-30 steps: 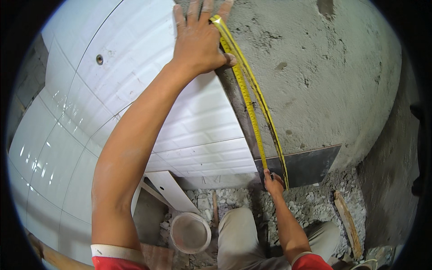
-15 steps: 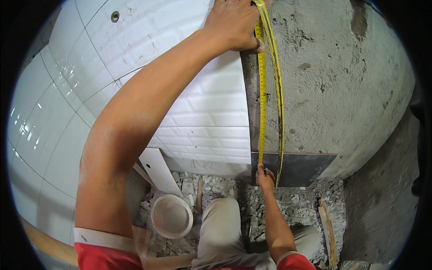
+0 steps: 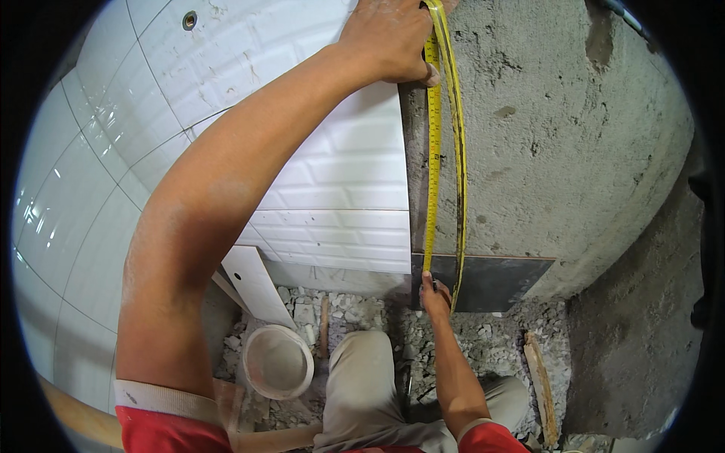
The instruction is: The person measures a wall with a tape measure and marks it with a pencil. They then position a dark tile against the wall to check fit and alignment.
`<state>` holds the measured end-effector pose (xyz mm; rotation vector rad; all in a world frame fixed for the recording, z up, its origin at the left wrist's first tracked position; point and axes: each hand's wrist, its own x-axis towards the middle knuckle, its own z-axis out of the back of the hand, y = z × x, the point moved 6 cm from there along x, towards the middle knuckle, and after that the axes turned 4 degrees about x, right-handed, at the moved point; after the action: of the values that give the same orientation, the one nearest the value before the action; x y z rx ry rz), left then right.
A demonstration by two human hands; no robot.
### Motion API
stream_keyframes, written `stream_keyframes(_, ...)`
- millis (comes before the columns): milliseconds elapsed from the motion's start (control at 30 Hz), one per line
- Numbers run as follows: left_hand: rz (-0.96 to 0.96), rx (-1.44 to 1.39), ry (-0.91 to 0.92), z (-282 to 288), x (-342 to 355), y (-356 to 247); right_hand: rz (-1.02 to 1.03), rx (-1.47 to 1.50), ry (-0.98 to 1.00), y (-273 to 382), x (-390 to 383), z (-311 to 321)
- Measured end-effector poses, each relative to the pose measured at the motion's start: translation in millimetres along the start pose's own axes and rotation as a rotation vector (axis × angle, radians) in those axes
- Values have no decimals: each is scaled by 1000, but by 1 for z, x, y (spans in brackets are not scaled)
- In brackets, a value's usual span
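Observation:
A yellow tape measure [image 3: 433,162] runs upright along the bare strip beside the white wall tiles [image 3: 340,162], its blade looped over at the top so a second length hangs to the right. High on the wall, my left hand [image 3: 393,38] is closed on the upper part of the blade, the thumb pressed along its edge. Down low, my right hand [image 3: 436,296] grips the blade's lower stretch, with something dark at the fingers that I cannot make out. That hand is in front of a dark grey tile [image 3: 498,283] set at the wall's foot.
Bare rough cement wall [image 3: 559,151] spreads to the right. A round bucket [image 3: 278,362] stands on rubble [image 3: 362,302] at lower left, beside a white tile piece with a hole [image 3: 257,283]. A wooden strip [image 3: 541,385] lies at right; a pale pole [image 3: 79,411] crosses lower left.
The whole view has shifted slightly, so everything sits a little further left. Both hands keep their hold on the tape measure, in much the same places on the wall.

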<state>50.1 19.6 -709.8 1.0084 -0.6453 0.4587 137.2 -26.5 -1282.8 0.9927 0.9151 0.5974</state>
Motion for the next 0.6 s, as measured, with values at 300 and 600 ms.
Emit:
stream_keyframes(300,16,-47,65,5,-1,0,-32,43,39,11,-11,2)
stream_keyframes(600,-8,53,-31,-4,4,3,56,58,45,4,6,-5)
